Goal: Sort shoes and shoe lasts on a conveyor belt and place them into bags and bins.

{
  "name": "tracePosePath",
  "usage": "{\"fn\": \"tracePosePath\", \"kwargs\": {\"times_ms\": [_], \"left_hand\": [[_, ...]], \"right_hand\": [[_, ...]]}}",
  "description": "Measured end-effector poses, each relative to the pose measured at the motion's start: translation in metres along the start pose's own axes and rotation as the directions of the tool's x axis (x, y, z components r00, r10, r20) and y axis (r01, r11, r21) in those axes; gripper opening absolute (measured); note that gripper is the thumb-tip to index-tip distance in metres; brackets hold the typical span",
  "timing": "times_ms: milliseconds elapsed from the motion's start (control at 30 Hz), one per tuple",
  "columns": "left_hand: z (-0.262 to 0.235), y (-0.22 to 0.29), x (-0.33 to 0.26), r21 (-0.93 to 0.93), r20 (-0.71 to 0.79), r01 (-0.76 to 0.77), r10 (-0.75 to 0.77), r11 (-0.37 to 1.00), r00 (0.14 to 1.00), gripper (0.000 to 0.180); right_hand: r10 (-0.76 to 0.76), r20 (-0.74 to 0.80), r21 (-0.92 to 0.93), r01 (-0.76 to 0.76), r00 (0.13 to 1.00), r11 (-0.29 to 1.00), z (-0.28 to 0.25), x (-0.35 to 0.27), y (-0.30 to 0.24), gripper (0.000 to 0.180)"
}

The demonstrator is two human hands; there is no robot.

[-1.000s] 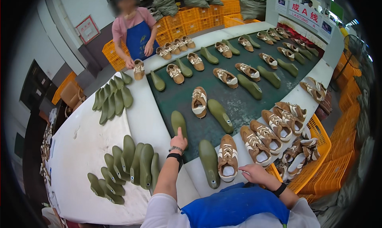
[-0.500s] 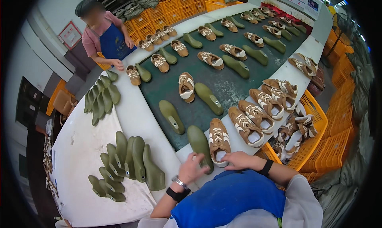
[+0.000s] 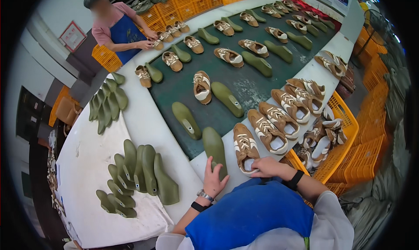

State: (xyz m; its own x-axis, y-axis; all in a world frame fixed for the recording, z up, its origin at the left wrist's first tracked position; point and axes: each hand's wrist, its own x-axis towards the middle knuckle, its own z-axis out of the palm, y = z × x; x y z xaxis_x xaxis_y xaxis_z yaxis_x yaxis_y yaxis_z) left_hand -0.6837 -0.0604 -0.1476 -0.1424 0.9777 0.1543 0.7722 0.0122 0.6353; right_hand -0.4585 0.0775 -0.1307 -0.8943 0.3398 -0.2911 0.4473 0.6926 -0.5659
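Left hand (image 3: 214,180) lies open on the rigid, smooth green shoe last (image 3: 214,148); right hand (image 3: 265,167), at three o'clock, pinches the soft tan sneaker (image 3: 245,146) at its heel.

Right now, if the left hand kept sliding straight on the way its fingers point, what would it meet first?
The left hand already rests on the near end of a green shoe last; going on, it would ride along that last. Beyond lies the dark green belt, though depth is unclear.
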Motion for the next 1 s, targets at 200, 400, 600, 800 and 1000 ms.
{"fn": "tracePosePath", "kwargs": {"times_ms": [200,400,600,800,1000], "left_hand": [[-0.030,0.026,0.030,-0.124,-0.112,0.009,-0.023,0.992,0.993,0.064],[-0.043,0.054,0.058,0.070,0.008,-0.069,0.068,0.995,0.998,0.042],[-0.087,-0.031,0.091,0.056,-0.240,0.182,-0.164,0.982,0.957,0.034],[-0.120,-0.176,0.176,0.326,-0.163,0.405,-0.371,0.854,0.914,0.045],[-0.078,-0.260,0.222,0.321,0.097,0.334,-0.382,0.886,0.919,0.049]], "right_hand": [[-0.079,-0.412,0.250,0.196,0.908,0.948,-0.045,0.000,-0.033,0.021],[-0.319,-0.532,-0.106,0.312,0.785,0.944,-0.071,0.028,-0.058,0.028],[-0.142,-0.573,0.070,0.221,0.807,0.973,-0.073,0.034,-0.052,0.035],[-0.027,-0.398,0.096,0.071,0.917,0.993,-0.025,0.001,-0.017,0.018],[0.234,-0.216,0.245,-0.179,0.948,0.953,0.006,-0.035,0.002,0.026]]}}
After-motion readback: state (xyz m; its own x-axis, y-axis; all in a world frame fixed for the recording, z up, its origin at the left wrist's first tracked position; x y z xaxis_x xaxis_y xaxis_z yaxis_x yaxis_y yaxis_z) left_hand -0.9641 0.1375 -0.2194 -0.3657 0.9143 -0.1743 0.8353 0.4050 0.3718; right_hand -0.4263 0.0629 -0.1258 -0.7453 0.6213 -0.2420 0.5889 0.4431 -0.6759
